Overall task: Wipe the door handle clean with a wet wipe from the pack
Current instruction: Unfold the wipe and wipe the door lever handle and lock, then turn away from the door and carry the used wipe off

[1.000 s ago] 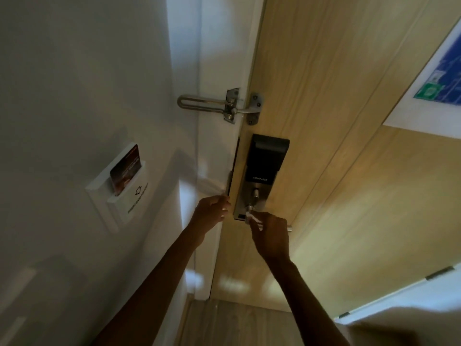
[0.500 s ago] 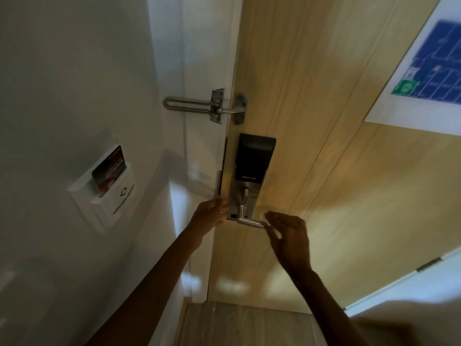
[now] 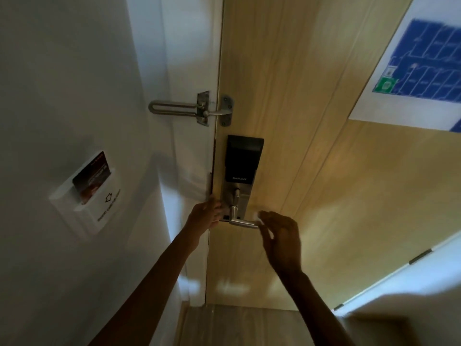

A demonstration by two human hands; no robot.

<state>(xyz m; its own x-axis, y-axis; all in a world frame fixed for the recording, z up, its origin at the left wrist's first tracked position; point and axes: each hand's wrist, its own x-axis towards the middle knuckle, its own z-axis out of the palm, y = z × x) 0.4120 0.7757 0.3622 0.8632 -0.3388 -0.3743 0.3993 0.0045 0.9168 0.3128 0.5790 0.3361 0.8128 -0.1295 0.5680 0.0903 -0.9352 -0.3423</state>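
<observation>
Facing wooden door (image 3: 311, 171), white wall (image 3: 62, 96) | left hand (image 3: 204, 216) grip unclear at lock plate (image 3: 235, 196) | right hand (image 3: 283, 236) pinching wet wipe (image 3: 257, 217) at door handle (image 3: 243, 222) tip

Bare door (image 3: 311, 186) lies open right of the lever (image 3: 243, 223); the lock body (image 3: 240, 171) and swing latch (image 3: 199, 108) crowd above it.

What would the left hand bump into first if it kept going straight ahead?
Probably the silver lock plate at the door's edge. The left hand points that way and looks nearly against it already, though depth is hard to judge.
</observation>
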